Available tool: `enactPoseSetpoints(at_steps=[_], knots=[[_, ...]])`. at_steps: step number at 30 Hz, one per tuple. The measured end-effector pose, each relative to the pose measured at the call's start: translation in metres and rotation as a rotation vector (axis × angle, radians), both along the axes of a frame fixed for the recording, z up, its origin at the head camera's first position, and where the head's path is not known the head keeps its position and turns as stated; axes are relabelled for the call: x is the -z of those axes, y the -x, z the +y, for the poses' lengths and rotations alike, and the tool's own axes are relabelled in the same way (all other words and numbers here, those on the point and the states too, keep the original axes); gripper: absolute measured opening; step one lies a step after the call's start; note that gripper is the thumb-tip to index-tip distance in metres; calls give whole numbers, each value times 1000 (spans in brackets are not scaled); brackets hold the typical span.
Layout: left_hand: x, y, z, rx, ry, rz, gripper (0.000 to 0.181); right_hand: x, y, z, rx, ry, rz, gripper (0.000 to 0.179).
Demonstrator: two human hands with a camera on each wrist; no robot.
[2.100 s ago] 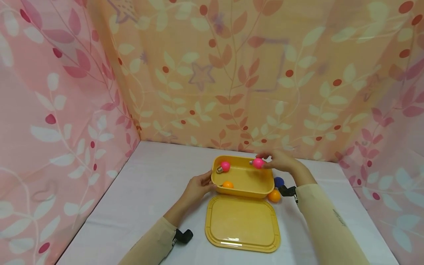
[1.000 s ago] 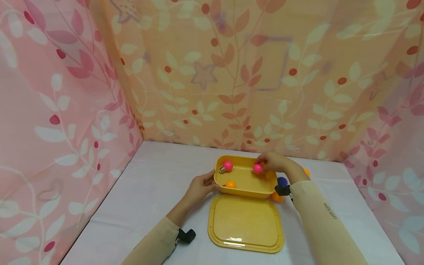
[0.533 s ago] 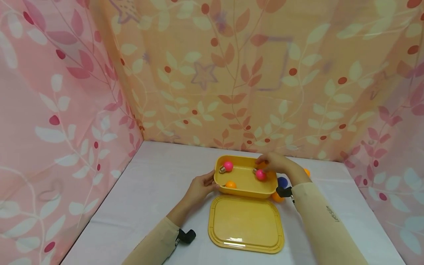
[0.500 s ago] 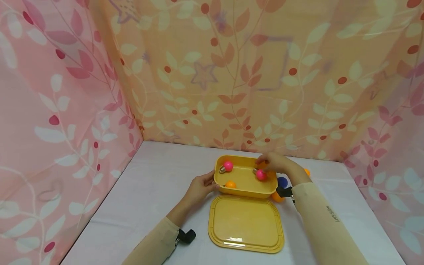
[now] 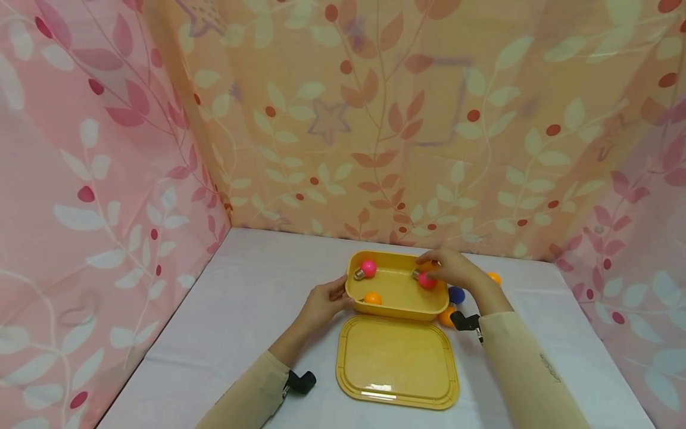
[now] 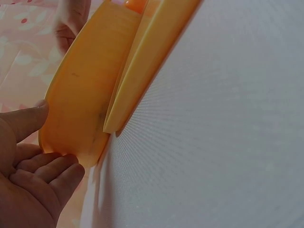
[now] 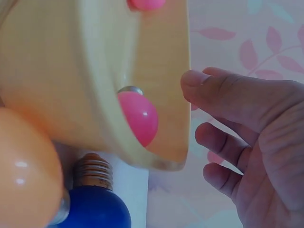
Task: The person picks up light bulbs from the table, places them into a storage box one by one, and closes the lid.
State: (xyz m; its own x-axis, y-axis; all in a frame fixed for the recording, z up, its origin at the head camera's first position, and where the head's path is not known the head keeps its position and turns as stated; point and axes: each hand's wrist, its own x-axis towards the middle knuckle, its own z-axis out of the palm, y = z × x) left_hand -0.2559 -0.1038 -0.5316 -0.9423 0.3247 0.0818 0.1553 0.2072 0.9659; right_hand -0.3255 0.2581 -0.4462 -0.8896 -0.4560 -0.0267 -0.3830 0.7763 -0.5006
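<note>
Yellow box [image 5: 393, 292] lower centre-right of frame, left hand [image 5: 321, 302] gripping its left end between thumb and fingers. Right hand [image 5: 455, 268] released, fingers loose by upper-right rim; right pink bulb [image 5: 426, 282] lies inside just below. Left pink bulb [image 5: 368, 268] upper left inside. Lid [image 5: 396, 357] hugs the lower edge; blue bulb [image 5: 457, 295] crowds right end. Table [image 5: 236, 292] opens wide leftward, narrow strip behind box.
</note>
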Motion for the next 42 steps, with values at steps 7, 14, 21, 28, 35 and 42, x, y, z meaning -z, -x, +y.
enactPoseSetpoints(at_steps=[7, 14, 21, 28, 35, 42], knots=[[1, -2, 0, 0, 3, 9, 70, -2, -17, -1, 61, 32, 37, 36], [0, -2, 1, 11, -17, 7, 69, -1, -35, 1, 106, 56, 125, 38], [-1, -2, 1, 8, -15, 12, 69, 0, -55, 5, 156, 99, 177, 35], [-2, -2, 1, 12, -20, 11, 69, 1, -74, 10, 206, 151, 213, 38], [-2, -1, 0, 12, -15, 13, 69, 1, -90, 14, 232, 189, 271, 44], [-2, -1, -1, 8, -6, 14, 71, 0, -98, 22, 255, 196, 310, 45]])
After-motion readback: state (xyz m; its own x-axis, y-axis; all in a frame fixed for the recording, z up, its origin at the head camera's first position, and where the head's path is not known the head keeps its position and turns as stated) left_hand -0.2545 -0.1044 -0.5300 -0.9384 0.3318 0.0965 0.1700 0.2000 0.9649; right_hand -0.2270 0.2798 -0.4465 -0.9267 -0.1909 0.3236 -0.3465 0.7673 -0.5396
